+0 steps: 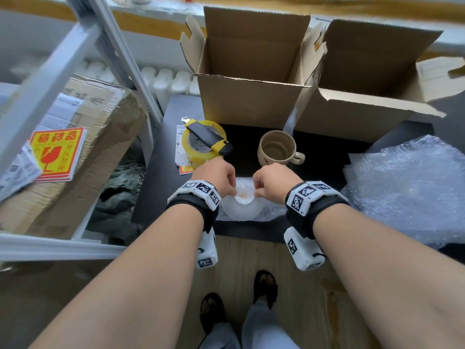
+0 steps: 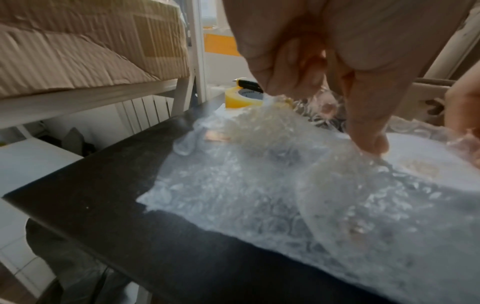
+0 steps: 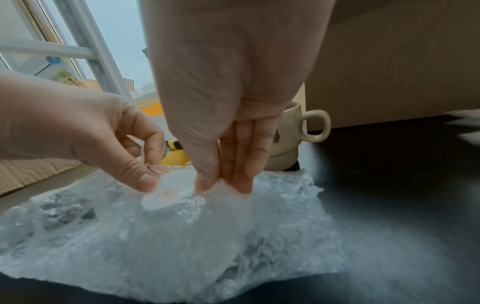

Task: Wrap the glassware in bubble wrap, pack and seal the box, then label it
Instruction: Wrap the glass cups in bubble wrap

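Note:
A clear glass dish [image 1: 241, 206] lies upside down on a sheet of bubble wrap [image 1: 270, 212] at the near edge of the black table [image 1: 161, 157]. Its round base [image 3: 168, 198] faces up and bears a small gold mark. My left hand [image 1: 217, 177] pinches a bunched edge of the bubble wrap [image 2: 262, 123] against the left of the base, its thumb [image 2: 371, 142] pressing down. From the other side, my right hand [image 1: 270, 182] pinches wrap at the base with its fingertips [image 3: 223, 185]. An open cardboard box [image 1: 251, 96] stands behind.
A beige mug [image 1: 276, 147] stands upright just beyond my hands. A yellow tape roll [image 1: 201, 149] with a utility knife [image 1: 210, 138] across it lies left of the mug. A second open box [image 1: 364, 102] and loose bubble wrap [image 1: 407, 187] are right. Fragile stickers [image 1: 57, 152] lie on a left shelf carton.

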### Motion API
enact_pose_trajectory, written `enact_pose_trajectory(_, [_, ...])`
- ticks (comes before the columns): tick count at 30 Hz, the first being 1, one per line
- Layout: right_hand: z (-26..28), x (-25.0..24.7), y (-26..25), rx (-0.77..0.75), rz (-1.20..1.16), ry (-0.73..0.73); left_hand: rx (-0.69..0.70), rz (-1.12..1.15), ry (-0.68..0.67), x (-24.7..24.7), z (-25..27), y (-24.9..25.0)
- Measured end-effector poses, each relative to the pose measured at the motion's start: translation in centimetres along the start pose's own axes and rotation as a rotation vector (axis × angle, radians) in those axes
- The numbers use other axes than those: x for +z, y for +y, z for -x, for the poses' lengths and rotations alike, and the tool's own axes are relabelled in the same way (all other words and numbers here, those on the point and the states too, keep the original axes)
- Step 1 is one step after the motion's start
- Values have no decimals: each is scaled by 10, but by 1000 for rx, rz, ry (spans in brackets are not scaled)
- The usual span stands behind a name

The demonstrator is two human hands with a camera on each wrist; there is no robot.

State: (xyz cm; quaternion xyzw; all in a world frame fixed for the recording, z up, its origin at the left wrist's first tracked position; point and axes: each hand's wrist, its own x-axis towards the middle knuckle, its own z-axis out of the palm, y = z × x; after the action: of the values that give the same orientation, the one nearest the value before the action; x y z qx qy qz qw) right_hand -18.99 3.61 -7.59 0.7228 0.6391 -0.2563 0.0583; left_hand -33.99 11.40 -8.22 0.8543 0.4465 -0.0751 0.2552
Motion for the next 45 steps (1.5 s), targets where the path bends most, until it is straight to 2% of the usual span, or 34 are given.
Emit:
enact_pose_trajectory(2, [-1,0,2,3,-35,1,-3,-52,7,0,1,1])
enact_pose_trajectory(8, [1,1,11,56,-115,-3,-60,-138,-86,-10,-4,12])
enact_pose_trajectory(12, [6,3,28,334,-305,68,-74,-241,-146,-10,-11,22])
enact_pose_trajectory(15, [5,3,40,544,-267,-4,-72,-318,-142,-4,-11,28])
enact_pose_trajectory(17, [4,5,45,628,-254,-8,-72,-340,-134,-3,-12,30])
enact_pose_trajectory(18, [3,8,46,649,-289,-3,-73,-345,-133,-4,-13,31])
enact_pose_trajectory(20, [3,11,46,650,-504,-38,-82,-344,-137,-5,-15,30])
enact_pose_trajectory(22, [6,13,43,626,-751,-118,-90,-331,-148,-4,-16,30])
enact_pose_trajectory(23, [7,11,41,601,-794,-163,-92,-325,-152,-4,-16,29])
enact_pose_trajectory(25, [3,10,40,558,-697,-206,-93,-311,-157,-3,-17,29])
enact_pose_trajectory(28, [-4,11,41,593,-583,-106,-94,-295,-150,-1,-18,26])
enact_pose_trajectory(32, [-3,15,42,685,-863,-167,-99,-300,-139,2,-18,25])
enact_pose_trajectory(36, [-11,16,41,655,-646,-83,-96,-332,-118,1,-17,27])
enact_pose_trajectory(41, [-4,0,34,656,-392,-61,-87,-322,-122,-1,-14,25])
enact_pose_trajectory(43, [1,-9,30,591,-214,-22,-76,-312,-137,-1,-14,23])
enact_pose_trajectory(45, [2,-15,21,471,-139,-16,-58,-301,-146,-1,-14,22])
